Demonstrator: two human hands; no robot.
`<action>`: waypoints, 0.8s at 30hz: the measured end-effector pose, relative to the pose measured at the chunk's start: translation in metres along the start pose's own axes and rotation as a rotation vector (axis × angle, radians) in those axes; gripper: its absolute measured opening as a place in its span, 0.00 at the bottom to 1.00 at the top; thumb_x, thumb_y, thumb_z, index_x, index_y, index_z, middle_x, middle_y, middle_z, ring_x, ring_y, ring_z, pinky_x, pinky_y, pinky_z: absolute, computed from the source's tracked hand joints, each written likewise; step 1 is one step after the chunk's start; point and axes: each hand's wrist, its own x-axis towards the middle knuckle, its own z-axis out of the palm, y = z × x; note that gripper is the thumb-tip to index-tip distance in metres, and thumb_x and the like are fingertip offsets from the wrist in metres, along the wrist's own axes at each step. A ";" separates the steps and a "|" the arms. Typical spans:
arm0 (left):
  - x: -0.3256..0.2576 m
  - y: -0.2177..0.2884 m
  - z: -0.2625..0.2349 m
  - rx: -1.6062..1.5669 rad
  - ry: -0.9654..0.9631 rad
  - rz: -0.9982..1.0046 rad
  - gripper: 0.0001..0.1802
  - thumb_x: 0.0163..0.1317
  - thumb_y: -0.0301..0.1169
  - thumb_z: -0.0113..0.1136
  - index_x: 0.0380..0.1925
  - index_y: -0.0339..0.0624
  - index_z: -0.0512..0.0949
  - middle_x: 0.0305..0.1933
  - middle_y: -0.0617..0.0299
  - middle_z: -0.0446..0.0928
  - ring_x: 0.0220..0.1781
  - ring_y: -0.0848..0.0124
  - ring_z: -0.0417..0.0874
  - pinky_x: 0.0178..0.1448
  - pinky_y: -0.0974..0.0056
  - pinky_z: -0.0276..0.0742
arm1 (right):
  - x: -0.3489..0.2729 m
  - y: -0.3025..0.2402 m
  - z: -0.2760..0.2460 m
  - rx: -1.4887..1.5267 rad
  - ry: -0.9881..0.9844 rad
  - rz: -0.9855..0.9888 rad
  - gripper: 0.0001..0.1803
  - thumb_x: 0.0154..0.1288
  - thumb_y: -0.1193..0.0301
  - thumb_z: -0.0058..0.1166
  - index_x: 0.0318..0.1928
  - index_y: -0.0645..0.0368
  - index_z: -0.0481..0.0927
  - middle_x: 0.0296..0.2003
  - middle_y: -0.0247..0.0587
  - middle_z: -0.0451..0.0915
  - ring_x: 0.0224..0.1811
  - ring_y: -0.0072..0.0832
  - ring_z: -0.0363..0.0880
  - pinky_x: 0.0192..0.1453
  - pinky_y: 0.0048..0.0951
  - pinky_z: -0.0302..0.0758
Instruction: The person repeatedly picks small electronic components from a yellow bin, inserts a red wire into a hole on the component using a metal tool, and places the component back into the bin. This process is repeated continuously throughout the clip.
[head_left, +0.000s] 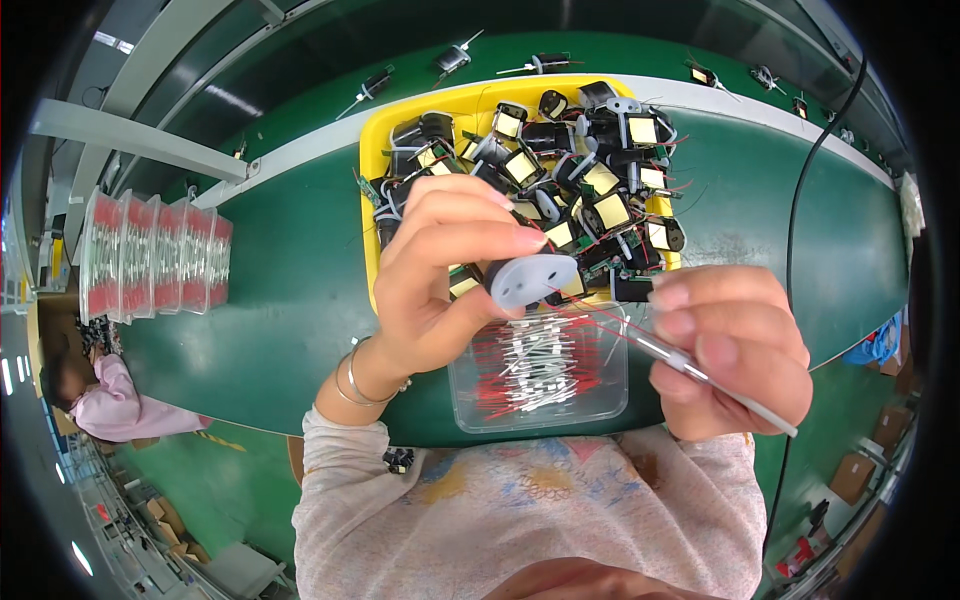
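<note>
My left hand (425, 265) is closed around a small black electronic part with an oval grey end cap (535, 281), its fingers and thumb pinching the sides. Thin red wires (590, 314) run from the cap toward my right hand (745, 335). That hand is closed on a slim silver tweezers-like tool (752, 405), whose thin tip points at the wires. Whether the tip touches a wire I cannot tell. Below both hands sits a clear plastic box (465, 408) of short red-and-white wire leads (540, 365). Behind them a yellow bin (370, 150) holds many similar black parts (520, 165).
Stacked clear trays (155, 258) of red-and-white leads stand on the green table (270, 280) at left. A black cable (795, 205) hangs down on the right. More parts (455, 58) lie on the green surface beyond a pale rail. Another person in pink (125, 400) sits at far left.
</note>
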 end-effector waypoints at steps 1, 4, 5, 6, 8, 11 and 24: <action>-0.001 -0.002 0.001 -0.049 -0.003 -0.018 0.19 0.47 0.31 0.64 0.40 0.38 0.74 0.40 0.59 0.76 0.45 0.61 0.72 0.50 0.60 0.64 | 0.001 0.001 -0.001 -0.008 -0.010 0.005 0.14 0.54 0.72 0.59 0.39 0.60 0.69 0.29 0.45 0.76 0.30 0.36 0.76 0.31 0.35 0.79; -0.002 -0.003 0.004 -0.103 -0.024 -0.038 0.20 0.48 0.32 0.64 0.42 0.38 0.72 0.42 0.58 0.76 0.47 0.60 0.72 0.51 0.59 0.64 | 0.002 -0.001 0.003 -0.016 0.031 0.048 0.13 0.53 0.74 0.60 0.37 0.61 0.70 0.28 0.45 0.76 0.30 0.37 0.77 0.32 0.36 0.80; -0.002 -0.003 0.005 -0.113 -0.023 -0.042 0.21 0.48 0.31 0.65 0.42 0.38 0.72 0.42 0.58 0.76 0.47 0.60 0.72 0.52 0.59 0.64 | 0.001 -0.002 0.004 -0.019 0.043 0.062 0.14 0.52 0.74 0.60 0.37 0.61 0.70 0.27 0.45 0.77 0.30 0.37 0.77 0.32 0.36 0.80; -0.003 -0.004 0.006 -0.123 -0.022 -0.046 0.21 0.48 0.31 0.65 0.42 0.38 0.72 0.42 0.58 0.76 0.47 0.60 0.72 0.52 0.59 0.64 | 0.000 -0.003 0.005 -0.021 0.056 0.076 0.14 0.52 0.75 0.61 0.36 0.62 0.70 0.27 0.45 0.77 0.29 0.37 0.77 0.32 0.37 0.80; -0.003 -0.003 0.006 -0.135 -0.017 -0.053 0.21 0.48 0.31 0.65 0.42 0.37 0.72 0.42 0.58 0.76 0.48 0.60 0.72 0.52 0.59 0.64 | 0.003 -0.004 0.004 -0.030 0.049 0.081 0.14 0.50 0.75 0.62 0.36 0.62 0.71 0.27 0.45 0.77 0.29 0.37 0.78 0.33 0.37 0.80; -0.004 -0.002 0.006 -0.141 -0.017 -0.059 0.22 0.48 0.31 0.65 0.42 0.37 0.71 0.43 0.57 0.76 0.48 0.60 0.72 0.52 0.59 0.64 | 0.003 -0.003 0.003 -0.027 0.040 0.059 0.15 0.49 0.75 0.63 0.35 0.63 0.71 0.26 0.44 0.77 0.29 0.38 0.78 0.33 0.36 0.80; -0.004 0.000 0.004 -0.106 -0.033 -0.052 0.22 0.48 0.32 0.65 0.42 0.36 0.72 0.43 0.57 0.76 0.47 0.59 0.72 0.51 0.59 0.65 | 0.004 -0.005 0.001 -0.043 0.020 0.039 0.14 0.46 0.81 0.61 0.35 0.65 0.72 0.27 0.46 0.77 0.30 0.39 0.78 0.35 0.36 0.80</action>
